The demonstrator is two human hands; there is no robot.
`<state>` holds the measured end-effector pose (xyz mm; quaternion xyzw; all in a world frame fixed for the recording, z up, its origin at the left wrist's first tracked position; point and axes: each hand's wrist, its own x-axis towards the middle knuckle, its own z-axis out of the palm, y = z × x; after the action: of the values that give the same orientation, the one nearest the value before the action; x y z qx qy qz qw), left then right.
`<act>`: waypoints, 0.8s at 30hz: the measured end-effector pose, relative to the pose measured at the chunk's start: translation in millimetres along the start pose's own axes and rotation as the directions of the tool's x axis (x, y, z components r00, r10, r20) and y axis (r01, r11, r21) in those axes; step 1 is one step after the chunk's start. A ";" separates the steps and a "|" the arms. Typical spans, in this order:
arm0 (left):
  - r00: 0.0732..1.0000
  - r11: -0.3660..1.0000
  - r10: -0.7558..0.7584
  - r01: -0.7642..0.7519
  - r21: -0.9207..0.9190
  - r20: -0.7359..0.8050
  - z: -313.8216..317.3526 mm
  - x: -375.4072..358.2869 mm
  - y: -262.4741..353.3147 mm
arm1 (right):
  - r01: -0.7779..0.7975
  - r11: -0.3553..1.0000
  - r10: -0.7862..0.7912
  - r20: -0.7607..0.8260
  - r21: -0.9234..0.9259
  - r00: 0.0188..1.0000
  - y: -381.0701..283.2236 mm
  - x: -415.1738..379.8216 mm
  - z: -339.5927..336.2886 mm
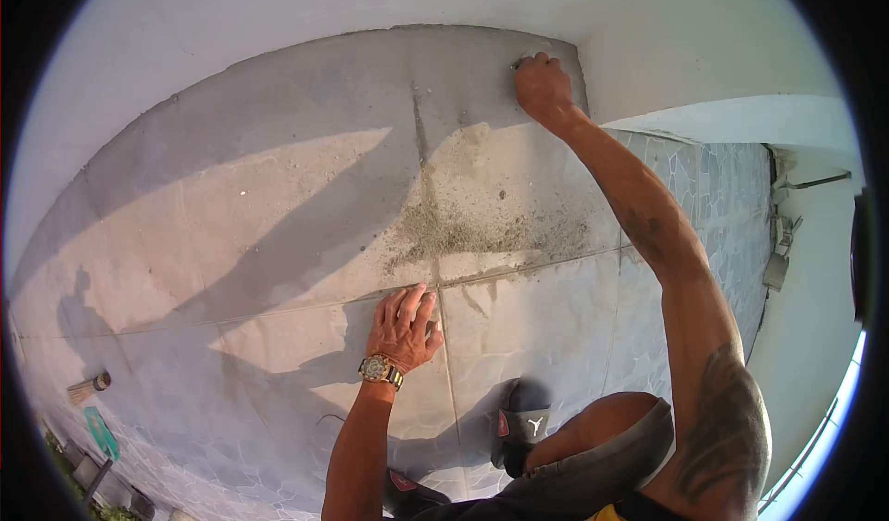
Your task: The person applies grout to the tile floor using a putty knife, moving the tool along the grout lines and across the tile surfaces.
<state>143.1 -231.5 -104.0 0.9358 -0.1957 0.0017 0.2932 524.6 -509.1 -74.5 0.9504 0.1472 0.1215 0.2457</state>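
My left hand [404, 328] rests on the floor tile, palm down with fingers stretched out, close to a tile joint. A wristwatch [378, 368] is on that wrist. My right hand [544, 86] reaches far ahead, curled closed at the floor near the wall corner. A small dark-and-light bit of something shows at its fingers, but most is hidden by the hand. Between the two hands, loose grit and crumbs [454, 229] lie scattered over the grey tiled floor [306, 174], along the joints.
White walls [278, 7] border the floor ahead and on the right. A brush [89, 388] and a green-headed tool [102, 435] lie at lower left. Several block-like pieces [778, 266] stand along the right wall. My sandalled foot [523, 424] is below.
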 end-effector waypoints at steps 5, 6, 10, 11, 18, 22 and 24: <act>1.000 1.000 0.009 -0.008 0.018 -0.027 1.2 0.5 -0.3 | -0.100 0.980 0.014 0.440 0.174 0.898 50.8 44.9 -7.0; 1.000 1.000 -0.002 0.002 0.003 -0.007 0.8 -5.3 5.3 | -0.052 0.988 -0.011 0.403 0.144 0.915 35.4 26.1 -5.6; 0.999 1.000 -0.008 0.008 0.007 -0.034 4.3 -1.9 -1.1 | 0.160 0.975 -0.189 0.193 0.157 0.963 -20.2 -36.4 -35.8; 0.999 1.000 -0.007 0.007 0.005 -0.036 5.1 -0.4 -1.5 | 0.172 0.963 -0.204 0.144 0.206 0.968 -16.5 -40.9 -36.6; 1.000 1.000 -0.013 0.013 0.016 0.008 4.2 -1.6 -0.2 | 0.317 0.894 -0.249 -0.235 0.316 0.939 32.5 -50.6 2.7; 1.000 1.000 -0.005 0.005 0.008 -0.008 0.5 0.5 0.9 | 0.432 0.853 -0.360 -0.268 0.293 0.893 59.6 -21.6 28.7; 1.000 1.000 0.004 -0.003 0.024 -0.002 6.6 1.9 -2.3 | 0.358 0.878 -0.309 -0.196 0.318 0.931 67.7 6.9 30.1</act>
<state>144.9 -234.1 -110.5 0.9390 -0.1969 0.0057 0.2820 555.1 -576.3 -65.0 0.9280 0.3450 0.1155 0.0799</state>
